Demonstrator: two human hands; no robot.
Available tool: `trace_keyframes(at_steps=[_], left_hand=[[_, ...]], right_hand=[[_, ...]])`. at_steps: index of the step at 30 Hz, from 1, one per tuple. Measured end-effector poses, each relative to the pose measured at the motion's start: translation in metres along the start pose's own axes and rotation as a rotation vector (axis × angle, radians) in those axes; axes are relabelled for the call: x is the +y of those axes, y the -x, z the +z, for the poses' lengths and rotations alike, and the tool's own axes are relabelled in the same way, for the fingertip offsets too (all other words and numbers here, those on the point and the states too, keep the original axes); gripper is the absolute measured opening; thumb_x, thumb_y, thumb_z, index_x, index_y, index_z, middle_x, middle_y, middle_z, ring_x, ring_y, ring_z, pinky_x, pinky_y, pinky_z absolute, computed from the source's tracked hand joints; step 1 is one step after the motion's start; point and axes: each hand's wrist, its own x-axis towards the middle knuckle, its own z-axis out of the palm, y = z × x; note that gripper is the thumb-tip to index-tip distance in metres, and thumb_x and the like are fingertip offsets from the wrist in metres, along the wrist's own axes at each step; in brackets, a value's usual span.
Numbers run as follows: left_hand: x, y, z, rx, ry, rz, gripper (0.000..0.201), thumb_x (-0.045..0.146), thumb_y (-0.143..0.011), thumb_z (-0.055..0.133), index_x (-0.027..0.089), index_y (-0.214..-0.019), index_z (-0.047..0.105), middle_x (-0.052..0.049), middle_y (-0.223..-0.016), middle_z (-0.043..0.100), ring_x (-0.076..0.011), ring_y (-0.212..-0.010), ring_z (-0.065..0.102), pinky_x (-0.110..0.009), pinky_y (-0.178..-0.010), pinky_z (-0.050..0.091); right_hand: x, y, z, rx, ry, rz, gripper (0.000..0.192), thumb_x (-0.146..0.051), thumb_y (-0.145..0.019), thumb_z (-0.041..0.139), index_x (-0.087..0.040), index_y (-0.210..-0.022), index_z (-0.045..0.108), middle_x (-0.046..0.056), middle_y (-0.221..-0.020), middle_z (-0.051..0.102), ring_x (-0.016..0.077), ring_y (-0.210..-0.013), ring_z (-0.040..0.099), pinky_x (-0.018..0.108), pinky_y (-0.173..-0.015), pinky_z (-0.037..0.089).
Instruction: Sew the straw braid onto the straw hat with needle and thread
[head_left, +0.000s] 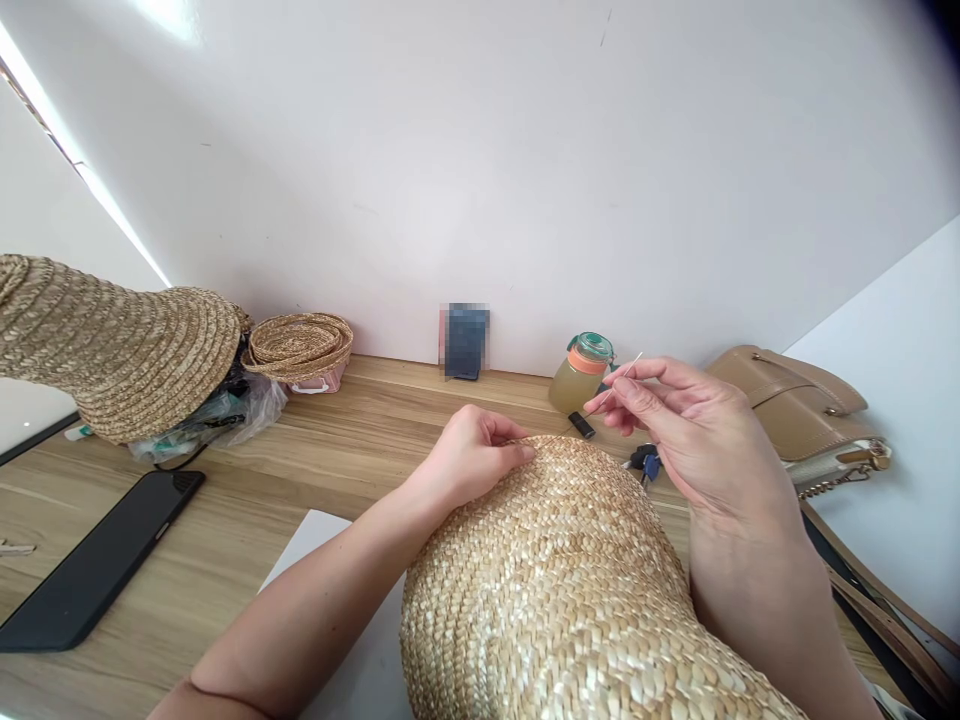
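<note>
Right hand — thin needle pinched

It is held between thumb and fingertips, remaining fingers loosely curled. Woven straw piece is positioned at lower centre, above the table — far edge pinched by the left hand.

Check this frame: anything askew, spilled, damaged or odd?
The dark phone-like object by the wall looks odd: it is pixelated, so details are lost. The wall also has a few thin dark marks. Nothing else stands out: no spill shows, the bottle has its lid on, and the straw piece in the left hand shows no tear.
</note>
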Motion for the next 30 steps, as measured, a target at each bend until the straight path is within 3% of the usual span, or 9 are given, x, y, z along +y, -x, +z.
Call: trace_keyframes(at_steps=[22,26,30], left_hand=[[-0.001,-0.001,0.001,0.019,-0.051,-0.009,0.030,0.034,-0.073,0.062,0.010,-0.086,0.075,-0.004,-0.070,0.068,-0.0120,-0.060,0.053,-0.021,-0.052,0.036],[-0.001,-0.001,0.001,0.028,-0.065,0.003,0.030,0.035,-0.074,0.061,0.011,-0.086,0.075,-0.004,-0.069,0.068,-0.0115,-0.059,0.051,-0.021,-0.052,0.036],[-0.001,0.000,0.001,0.047,-0.113,0.024,0.031,0.035,-0.074,0.060,0.012,-0.087,0.076,-0.004,-0.069,0.068,-0.0127,-0.061,0.053,-0.022,-0.053,0.037]], right_hand=[[-0.002,0.001,-0.004,0.010,0.054,-0.042,0.015,-0.032,-0.080,0.069,-0.021,-0.088,0.065,0.001,-0.077,0.065,0.0112,-0.065,0.060,0.023,-0.058,0.050],[-0.001,0.003,-0.002,-0.022,0.193,-0.084,0.010,-0.030,-0.081,0.067,-0.023,-0.088,0.069,0.001,-0.079,0.067,0.0121,-0.068,0.060,0.024,-0.061,0.049],[-0.006,0.011,0.000,-0.174,0.474,-0.103,0.014,-0.031,-0.084,0.062,-0.024,-0.090,0.073,0.002,-0.082,0.066,0.0145,-0.073,0.059,0.027,-0.061,0.045]])
